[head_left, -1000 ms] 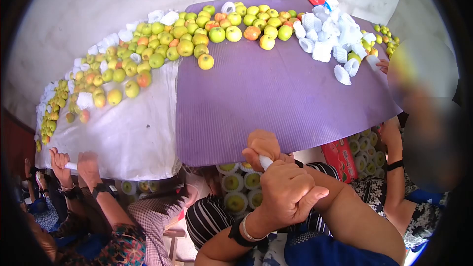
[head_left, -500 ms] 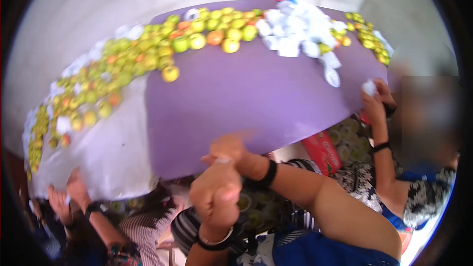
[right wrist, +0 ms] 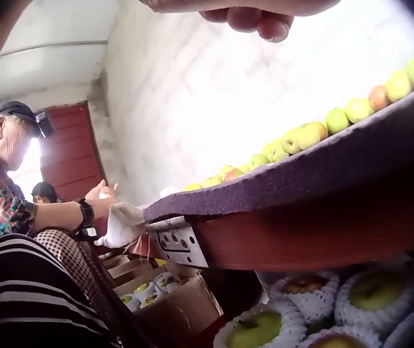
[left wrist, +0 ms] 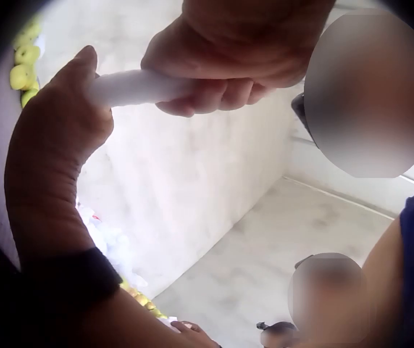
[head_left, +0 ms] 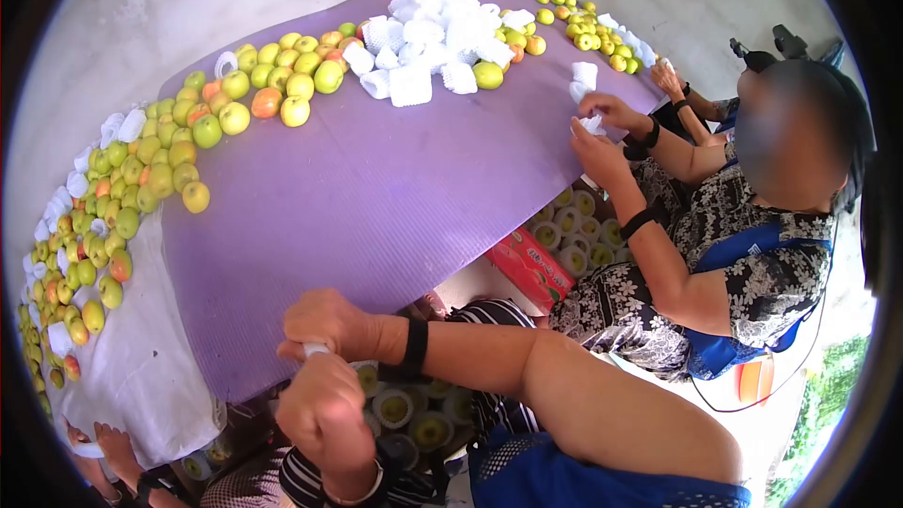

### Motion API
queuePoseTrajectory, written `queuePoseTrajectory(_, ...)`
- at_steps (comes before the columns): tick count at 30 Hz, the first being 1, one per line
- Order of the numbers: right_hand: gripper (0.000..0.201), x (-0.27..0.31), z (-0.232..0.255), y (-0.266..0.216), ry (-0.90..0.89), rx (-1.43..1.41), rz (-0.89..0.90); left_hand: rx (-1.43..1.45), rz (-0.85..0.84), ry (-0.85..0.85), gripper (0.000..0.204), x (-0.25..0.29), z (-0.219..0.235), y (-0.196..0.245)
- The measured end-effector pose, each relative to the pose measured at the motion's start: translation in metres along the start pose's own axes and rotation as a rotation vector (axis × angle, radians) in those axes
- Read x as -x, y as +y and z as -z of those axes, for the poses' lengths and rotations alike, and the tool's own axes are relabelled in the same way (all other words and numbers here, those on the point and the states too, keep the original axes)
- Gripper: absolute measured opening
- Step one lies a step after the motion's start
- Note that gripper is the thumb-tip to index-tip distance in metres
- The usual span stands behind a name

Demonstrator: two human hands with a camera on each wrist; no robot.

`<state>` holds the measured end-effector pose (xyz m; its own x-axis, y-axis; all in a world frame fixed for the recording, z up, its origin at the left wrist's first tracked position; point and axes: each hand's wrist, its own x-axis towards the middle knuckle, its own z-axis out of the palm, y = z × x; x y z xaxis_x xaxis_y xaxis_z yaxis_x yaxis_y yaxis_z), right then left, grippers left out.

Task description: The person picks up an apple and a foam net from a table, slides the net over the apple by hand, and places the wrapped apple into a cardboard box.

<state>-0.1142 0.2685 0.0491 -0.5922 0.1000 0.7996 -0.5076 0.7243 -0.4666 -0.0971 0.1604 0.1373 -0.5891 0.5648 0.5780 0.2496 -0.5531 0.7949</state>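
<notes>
In the head view, my left hand (head_left: 324, 414) and right hand (head_left: 340, 325) are close together, low in front of the mat's near edge. A white foam sleeve (head_left: 316, 349) shows between them. In the left wrist view, the sleeve (left wrist: 138, 88) is a narrow roll; my right hand (left wrist: 58, 123) grips one end and curled fingers of my left hand (left wrist: 239, 47) wrap the other. Only the underside of my right hand (right wrist: 247, 16) shows at the top of the right wrist view. Loose apples (head_left: 196, 197) and a foam sleeve pile (head_left: 411, 85) lie on the purple mat (head_left: 376, 198).
Beside me on the right, a person (head_left: 687, 273) handles white foam. Sleeved apples (head_left: 391, 407) sit below the table edge (right wrist: 279, 177), and a red box (head_left: 530, 268) stands farther right. Another person (right wrist: 7, 167) is at the left. Pale cloth (head_left: 141, 376) covers the table's left part.
The head view has swung right, so the table and piles appear farther left. My hands remain together on the foam, lower left in view. The neighbour on the right has both hands on foam.
</notes>
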Motion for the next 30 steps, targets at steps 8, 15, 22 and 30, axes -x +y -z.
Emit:
queuePoseTrajectory(8, 0.017, 0.009, 0.001, 0.001, -0.156, 0.055, -0.227, 0.047, 0.100, 0.103, 0.038, -0.008, 0.022, -0.014)
queuePoseTrajectory(15, 0.015, 0.006, 0.005, 0.007, -0.216, 0.116, -0.300, -0.021, 0.176, 0.133, 0.028, -0.012, 0.058, -0.013)
queuePoseTrajectory(22, 0.015, 0.000, 0.019, 0.010, -0.258, 0.175, -0.480, -0.041, 0.305, 0.202, 0.030, -0.001, 0.075, -0.031)
queuePoseTrajectory(30, 0.017, 0.000, 0.015, 0.009, -0.256, 0.218, -0.543, -0.117, 0.465, 0.298, 0.025, 0.018, 0.092, -0.064)
